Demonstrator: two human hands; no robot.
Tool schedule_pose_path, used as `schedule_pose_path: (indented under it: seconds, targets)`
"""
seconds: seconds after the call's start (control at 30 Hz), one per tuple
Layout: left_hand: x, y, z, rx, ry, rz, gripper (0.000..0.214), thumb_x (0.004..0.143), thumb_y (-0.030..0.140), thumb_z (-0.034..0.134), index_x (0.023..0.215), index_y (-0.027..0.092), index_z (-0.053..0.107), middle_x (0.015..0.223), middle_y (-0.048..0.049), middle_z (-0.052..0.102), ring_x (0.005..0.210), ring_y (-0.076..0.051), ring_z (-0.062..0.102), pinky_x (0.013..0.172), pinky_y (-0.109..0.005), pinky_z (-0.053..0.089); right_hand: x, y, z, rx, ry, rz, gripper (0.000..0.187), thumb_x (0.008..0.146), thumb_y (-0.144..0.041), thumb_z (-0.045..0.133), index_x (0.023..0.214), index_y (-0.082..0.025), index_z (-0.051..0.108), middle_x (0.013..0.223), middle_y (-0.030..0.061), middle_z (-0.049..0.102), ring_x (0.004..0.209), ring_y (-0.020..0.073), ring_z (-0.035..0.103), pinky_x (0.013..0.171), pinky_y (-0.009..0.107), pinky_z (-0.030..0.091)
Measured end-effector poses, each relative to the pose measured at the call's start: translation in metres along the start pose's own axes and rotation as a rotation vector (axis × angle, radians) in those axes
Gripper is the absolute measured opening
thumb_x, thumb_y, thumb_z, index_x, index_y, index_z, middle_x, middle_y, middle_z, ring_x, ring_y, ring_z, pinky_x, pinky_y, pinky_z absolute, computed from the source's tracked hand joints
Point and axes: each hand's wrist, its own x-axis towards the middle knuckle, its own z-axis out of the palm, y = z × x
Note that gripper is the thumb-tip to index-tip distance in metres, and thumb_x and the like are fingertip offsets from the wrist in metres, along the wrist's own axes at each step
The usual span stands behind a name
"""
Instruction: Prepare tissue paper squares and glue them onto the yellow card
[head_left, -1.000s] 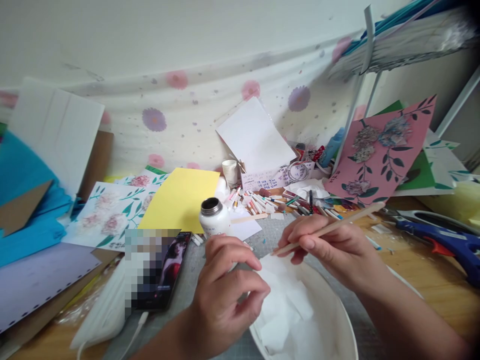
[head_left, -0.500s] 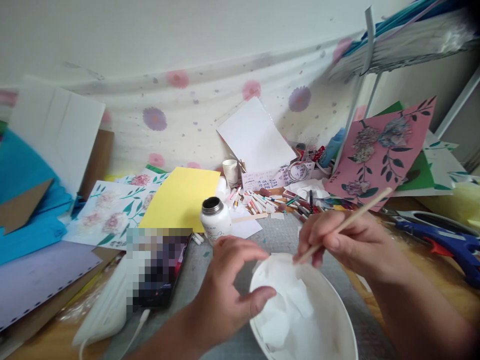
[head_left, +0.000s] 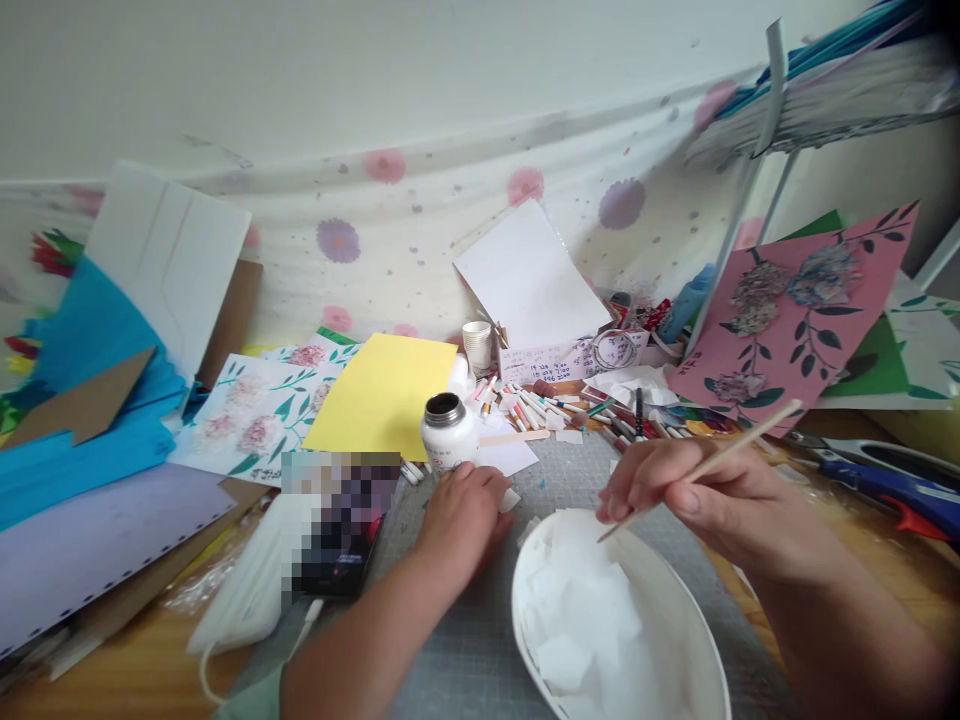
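My right hand (head_left: 697,500) is closed round a thin wooden stick (head_left: 739,442), its lower tip hanging just over the far rim of a white bowl (head_left: 697,650) holding several white paper squares (head_left: 585,615). Left of the bowl, my left hand (head_left: 461,515) lies palm down on the grey cutting mat (head_left: 465,660). Its fingers are curled on a small white scrap (head_left: 510,499). A small white glue bottle (head_left: 448,432) with an open dark mouth stands right beyond that hand.
A phone (head_left: 341,525) lies left of my left hand. Yellow paper (head_left: 386,395), flower prints (head_left: 251,420) and blue sheets (head_left: 82,420) crowd the left. Several markers (head_left: 555,410) litter the middle, a pink flower card (head_left: 802,310) leans right, and a blue glue gun (head_left: 892,485) sits far right.
My left hand has left the bowl's rim and moved forward and down onto the mat near the glue bottle. My right hand tilted the stick's tip toward the bowl. The camera shifted left.
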Motion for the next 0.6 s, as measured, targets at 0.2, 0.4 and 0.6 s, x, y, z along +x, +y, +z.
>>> schedule_pose_path:
  seconds: [0.2,0.4,0.6]
  targets:
    - [0.006,0.006,0.008,0.049,0.015,-0.036,0.02,0.082,0.01,0.056,0.068,0.017,0.068,0.082,-0.014,0.073,0.092,-0.033,0.063,0.081,-0.043,0.045,0.004,0.009,0.005,0.013,0.07,0.061,0.02,0.095,-0.034,0.063,0.094,-0.022,0.079,0.088,0.0088,0.075,0.086,0.0227,0.07,0.079,0.038,0.056]
    - [0.001,0.002,-0.001,-0.142,0.197,-0.101,0.016,0.085,0.012,0.052,0.076,0.02,0.063,0.078,-0.0077,0.068,0.083,-0.027,0.063,0.076,-0.037,0.045,0.007,0.016,0.009,-0.028,0.118,0.083,0.019,0.094,-0.032,0.065,0.092,-0.02,0.08,0.086,0.0069,0.074,0.083,0.0191,0.07,0.076,0.03,0.054]
    - [-0.006,0.01,-0.008,-0.566,0.305,-0.1,0.016,0.093,0.025,0.045,0.078,0.022,0.052,0.068,-0.0012,0.068,0.066,-0.019,0.07,0.062,-0.029,0.054,0.008,0.018,0.013,-0.018,0.193,0.047,0.017,0.096,-0.03,0.063,0.094,-0.023,0.079,0.09,0.0053,0.075,0.087,0.0183,0.069,0.08,0.031,0.054]
